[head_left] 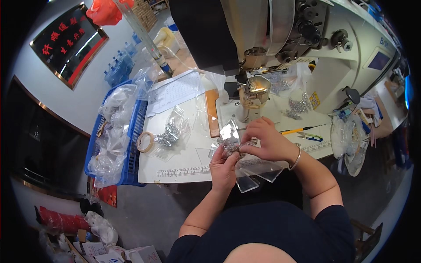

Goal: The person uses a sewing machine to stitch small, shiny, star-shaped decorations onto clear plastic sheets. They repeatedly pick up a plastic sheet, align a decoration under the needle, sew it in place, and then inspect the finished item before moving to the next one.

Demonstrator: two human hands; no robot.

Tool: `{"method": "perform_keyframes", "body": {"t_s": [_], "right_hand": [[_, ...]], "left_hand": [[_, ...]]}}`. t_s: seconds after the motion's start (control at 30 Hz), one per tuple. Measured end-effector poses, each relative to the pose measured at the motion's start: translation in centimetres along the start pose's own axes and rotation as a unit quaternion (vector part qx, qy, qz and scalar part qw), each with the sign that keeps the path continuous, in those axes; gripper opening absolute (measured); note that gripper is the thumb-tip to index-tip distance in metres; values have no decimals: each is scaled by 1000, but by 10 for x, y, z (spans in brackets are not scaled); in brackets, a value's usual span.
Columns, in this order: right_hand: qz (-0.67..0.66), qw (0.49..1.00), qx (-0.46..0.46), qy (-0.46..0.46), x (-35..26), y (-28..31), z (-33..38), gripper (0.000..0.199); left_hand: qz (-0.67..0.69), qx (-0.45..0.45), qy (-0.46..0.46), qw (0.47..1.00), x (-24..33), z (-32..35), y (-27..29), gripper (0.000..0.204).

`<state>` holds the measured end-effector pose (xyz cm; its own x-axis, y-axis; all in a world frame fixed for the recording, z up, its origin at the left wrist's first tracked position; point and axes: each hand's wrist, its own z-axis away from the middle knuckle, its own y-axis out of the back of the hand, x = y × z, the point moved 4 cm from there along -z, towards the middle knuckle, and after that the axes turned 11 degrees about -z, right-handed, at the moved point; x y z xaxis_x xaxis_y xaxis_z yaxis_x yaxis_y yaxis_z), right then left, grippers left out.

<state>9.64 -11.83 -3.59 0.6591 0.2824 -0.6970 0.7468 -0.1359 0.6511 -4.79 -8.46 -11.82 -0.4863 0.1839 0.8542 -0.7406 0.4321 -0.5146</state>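
Observation:
In front of the sewing machine's needle area (253, 90), both my hands work on a clear plastic piece with a glittery silver ornament (230, 150). My left hand (223, 171) pinches it from below, with thumb and fingers closed at the ornament. From the right, my right hand (265, 139) closes thumb and fingertips on the same piece; the exact grip point is partly hidden. Transparent flaps (247, 184) hang from it over the table's front edge. Another clear piece with silver glitter (169, 135) lies on the left, beside a roll of tape (145, 142).
At the left stands a blue basket (135, 136) filled with plastic-wrapped items. Printed sheets (175, 92) lie behind the glitter piece. Right of my hands are a yellow pen (298, 130), thread snips (312, 137) and more glittery pieces (298, 105). Plastic bags (346, 138) hang at the table's right edge.

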Motion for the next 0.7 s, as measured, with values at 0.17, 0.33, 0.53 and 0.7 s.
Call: {"method": "perform_keyframes", "body": {"t_s": [0.17,0.33,0.53,0.7], "right_hand": [[-74,995,-61,-24,9,-7,-5,16],[-117,989,-72,-52,19,-10,-2,18],[-132,987,81,51,-9,2,-9,22],[-198,980,12,-17,6,-10,-16,19]], "left_hand": [[10,22,22,999,-7,3,6,38],[12,30,26,999,-6,5,5,40],[-46,17,12,999,0,3,1,42],[-82,-17,47,995,-3,1,-3,40]]}}
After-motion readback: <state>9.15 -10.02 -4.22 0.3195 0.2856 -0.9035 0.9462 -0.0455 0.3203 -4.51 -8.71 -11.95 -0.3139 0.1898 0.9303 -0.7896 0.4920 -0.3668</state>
